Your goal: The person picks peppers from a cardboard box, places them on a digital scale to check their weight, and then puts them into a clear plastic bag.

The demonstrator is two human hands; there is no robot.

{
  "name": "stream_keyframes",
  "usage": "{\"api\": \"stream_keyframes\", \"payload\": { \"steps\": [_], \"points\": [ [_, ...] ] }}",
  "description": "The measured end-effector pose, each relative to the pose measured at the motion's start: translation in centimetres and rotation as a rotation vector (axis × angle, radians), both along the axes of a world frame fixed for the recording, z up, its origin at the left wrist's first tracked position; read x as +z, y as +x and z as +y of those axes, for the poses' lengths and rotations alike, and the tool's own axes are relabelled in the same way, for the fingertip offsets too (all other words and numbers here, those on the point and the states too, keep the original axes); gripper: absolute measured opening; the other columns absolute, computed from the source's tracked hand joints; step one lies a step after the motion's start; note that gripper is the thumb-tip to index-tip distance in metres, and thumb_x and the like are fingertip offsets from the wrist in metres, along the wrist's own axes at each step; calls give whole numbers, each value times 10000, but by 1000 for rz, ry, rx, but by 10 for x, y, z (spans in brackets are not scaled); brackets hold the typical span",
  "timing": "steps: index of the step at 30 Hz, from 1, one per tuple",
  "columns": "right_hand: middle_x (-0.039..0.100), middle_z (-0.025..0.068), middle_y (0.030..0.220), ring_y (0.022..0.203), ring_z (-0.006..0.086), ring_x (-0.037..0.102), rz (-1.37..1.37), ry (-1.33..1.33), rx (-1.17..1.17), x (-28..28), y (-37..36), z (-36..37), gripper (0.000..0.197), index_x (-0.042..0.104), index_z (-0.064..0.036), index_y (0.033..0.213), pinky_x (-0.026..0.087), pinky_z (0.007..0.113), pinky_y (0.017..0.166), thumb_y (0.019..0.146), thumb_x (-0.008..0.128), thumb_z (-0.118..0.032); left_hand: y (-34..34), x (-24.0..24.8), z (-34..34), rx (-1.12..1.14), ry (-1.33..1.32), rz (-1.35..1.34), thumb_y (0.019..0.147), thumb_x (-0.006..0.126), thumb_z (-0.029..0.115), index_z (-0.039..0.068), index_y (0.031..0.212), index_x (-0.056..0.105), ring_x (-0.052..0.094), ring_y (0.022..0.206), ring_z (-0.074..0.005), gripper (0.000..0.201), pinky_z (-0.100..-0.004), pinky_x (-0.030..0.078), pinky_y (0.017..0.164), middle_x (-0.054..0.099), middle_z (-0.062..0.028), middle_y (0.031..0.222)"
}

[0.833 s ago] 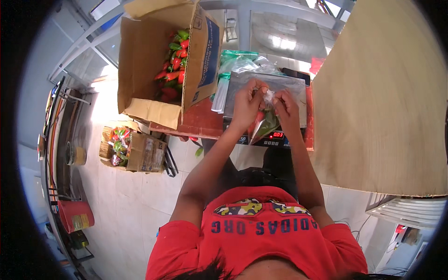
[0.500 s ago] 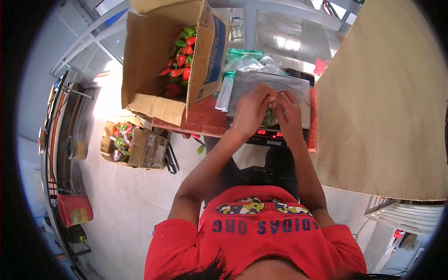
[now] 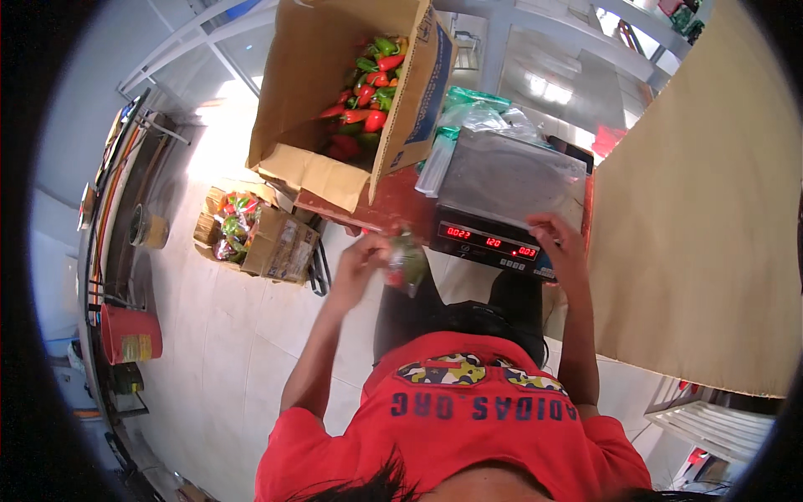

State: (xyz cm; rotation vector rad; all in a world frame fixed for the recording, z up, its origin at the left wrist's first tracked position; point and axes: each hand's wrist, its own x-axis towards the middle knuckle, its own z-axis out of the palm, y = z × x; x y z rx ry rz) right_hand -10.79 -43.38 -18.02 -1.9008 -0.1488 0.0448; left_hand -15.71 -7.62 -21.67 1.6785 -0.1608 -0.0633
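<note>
A small clear plastic bag of green and red peppers (image 3: 406,261) hangs from my left hand (image 3: 361,261), pinched at its top and held off the table's front edge, above my lap. It is slightly blurred. My right hand (image 3: 562,247) is at the front right corner of a digital scale (image 3: 514,171), its fingers apart and loosely bent, holding nothing. Nothing lies on the scale's metal plate, and its red display is lit. Left of the scale, an open cardboard box (image 3: 427,92) lies tipped toward me with loose red and green peppers (image 3: 368,96) inside.
Clear plastic bags (image 3: 481,110) lie behind the scale on the red table (image 3: 393,201). On the floor at left stands a smaller carton (image 3: 288,251) with bagged peppers. A large tan board (image 3: 694,226) rises at right; a red bucket (image 3: 130,333) sits far left.
My hands have parted. The left one has carried the bagged peppers left and toward me, off the scale; the right has drawn back to the scale's front corner. The view has shifted.
</note>
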Motion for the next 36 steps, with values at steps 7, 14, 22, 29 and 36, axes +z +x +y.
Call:
{"api": "stream_keyframes", "payload": {
  "steps": [7, 14, 22, 29, 36],
  "points": [
    [618, 65, 969, 872, 130, 574, 31, 145, -69, -9, 4, -28, 189, 579, -6, 1062, 464, 263, 820, 896, 511, -66, 4, -92, 237, 633, 200, 95, 898, 566, 116, 31, 959, 574, 582, 674, -117, 105, -277, 485, 596, 588, -35, 794],
    [639, 80, 944, 848, 141, 606, 44, 155, -139, -10, -1, -31, 179, 592, 20, 1039, 470, 267, 808, 899, 525, -70, 25, -69, 371, 1328, 950, -267, 838, 567, 69, 0, 986, 579, 624, 818, -323, 163, -412, 495, 727, 640, -173, 948],
    [643, 82, 946, 848, 142, 615, 33, 185, -34, -16, 8, -29, 184, 599, 21, 1041, 481, 264, 800, 899, 524, -69, -12, -191, 334, 570, 679, 86, 907, 506, 192, -14, 1036, 589, 625, 749, -329, 257, -394, 492, 631, 646, -161, 890],
    [644, 92, 946, 869, 150, 619, 16, 149, -139, -25, 1, -45, 189, 596, 21, 1044, 494, 274, 802, 893, 516, -60, 47, -137, 24, -7, 505, 178, 843, 597, 144, -21, 920, 606, 632, 699, -231, 182, -334, 483, 619, 653, -150, 782],
    [629, 75, 934, 902, 143, 610, 87, 207, -164, -24, -5, -38, 170, 604, 11, 1030, 507, 275, 789, 908, 514, -65, 156, -148, -39, 261, 697, -268, 839, 572, 139, 75, 1140, 592, 599, 900, -344, 308, -418, 476, 801, 628, -168, 1004]
  ]
}}
